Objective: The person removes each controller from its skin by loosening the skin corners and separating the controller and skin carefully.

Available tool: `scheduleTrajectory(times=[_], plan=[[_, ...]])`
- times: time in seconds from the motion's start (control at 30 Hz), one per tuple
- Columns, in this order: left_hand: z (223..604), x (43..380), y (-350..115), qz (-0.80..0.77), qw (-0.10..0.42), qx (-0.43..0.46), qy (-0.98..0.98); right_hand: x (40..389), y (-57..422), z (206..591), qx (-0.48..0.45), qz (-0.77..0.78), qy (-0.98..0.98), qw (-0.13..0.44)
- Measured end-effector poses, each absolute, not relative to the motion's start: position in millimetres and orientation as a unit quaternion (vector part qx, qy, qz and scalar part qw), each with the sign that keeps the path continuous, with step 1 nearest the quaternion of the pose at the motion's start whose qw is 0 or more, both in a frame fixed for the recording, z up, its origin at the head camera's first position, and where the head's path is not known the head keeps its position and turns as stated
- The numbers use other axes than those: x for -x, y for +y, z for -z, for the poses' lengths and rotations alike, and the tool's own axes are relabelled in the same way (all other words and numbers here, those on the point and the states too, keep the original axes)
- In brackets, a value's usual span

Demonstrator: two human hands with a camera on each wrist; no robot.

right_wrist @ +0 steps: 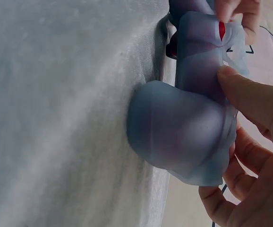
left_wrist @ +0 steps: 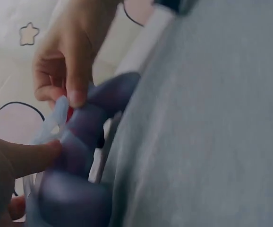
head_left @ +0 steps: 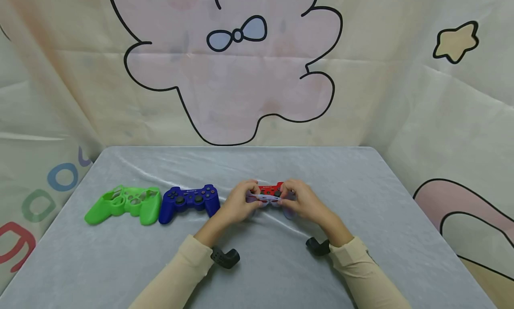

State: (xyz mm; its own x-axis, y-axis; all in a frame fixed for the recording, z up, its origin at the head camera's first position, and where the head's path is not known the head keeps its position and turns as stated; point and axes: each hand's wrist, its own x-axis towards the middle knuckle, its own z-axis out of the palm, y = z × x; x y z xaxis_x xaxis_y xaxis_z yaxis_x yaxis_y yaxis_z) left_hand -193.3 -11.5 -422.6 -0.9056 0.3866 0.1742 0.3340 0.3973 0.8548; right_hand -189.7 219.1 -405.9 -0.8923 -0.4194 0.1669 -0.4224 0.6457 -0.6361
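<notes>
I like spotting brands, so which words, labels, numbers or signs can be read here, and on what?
"SONY": on the blue controller.
"SONY": on the red controller.
Button markings on both: too small to read.
Coloured shapes on the left-hand backdrop: perhaps letters, I cannot tell.

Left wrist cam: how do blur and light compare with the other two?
Left wrist: dim, translucent cover's lower end blurred; right wrist: cover edges sharper, pale sheen streaking the tablecloth; head: brighter, blue controller fairly crisp, soft shadows beside both cream sleeves.
</notes>
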Motion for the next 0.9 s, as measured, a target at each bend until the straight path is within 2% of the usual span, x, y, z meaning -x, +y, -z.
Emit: scheduleTrajectory(times=[0.23, 0.43, 0.53, 0.77, 0.9], plan=[[414, 186, -14, -0.295, -0.076, -0.246, 0.920, 186, 216, 407, -0.191, -0.367, -0.910, -0.001], [411, 184, -16, -0.244, -0.120, -0.260, 0.926, 188, 219, 405, -0.187, -0.359, -0.914, 0.006], [408, 185, -19, -0.249, -0.101, -0.253, 0.930, 189, 226, 402, -0.178, -0.348, -0.921, -0.009], [399, 186, -27, -0.244, 0.025, -0.180, 0.953, 189, 241, 400, -0.139, -0.308, -0.931, -0.139], [400, 187, -31, -0.255, 0.068, -0.176, 0.948, 191, 241, 404, -0.133, -0.309, -0.925, -0.176]])
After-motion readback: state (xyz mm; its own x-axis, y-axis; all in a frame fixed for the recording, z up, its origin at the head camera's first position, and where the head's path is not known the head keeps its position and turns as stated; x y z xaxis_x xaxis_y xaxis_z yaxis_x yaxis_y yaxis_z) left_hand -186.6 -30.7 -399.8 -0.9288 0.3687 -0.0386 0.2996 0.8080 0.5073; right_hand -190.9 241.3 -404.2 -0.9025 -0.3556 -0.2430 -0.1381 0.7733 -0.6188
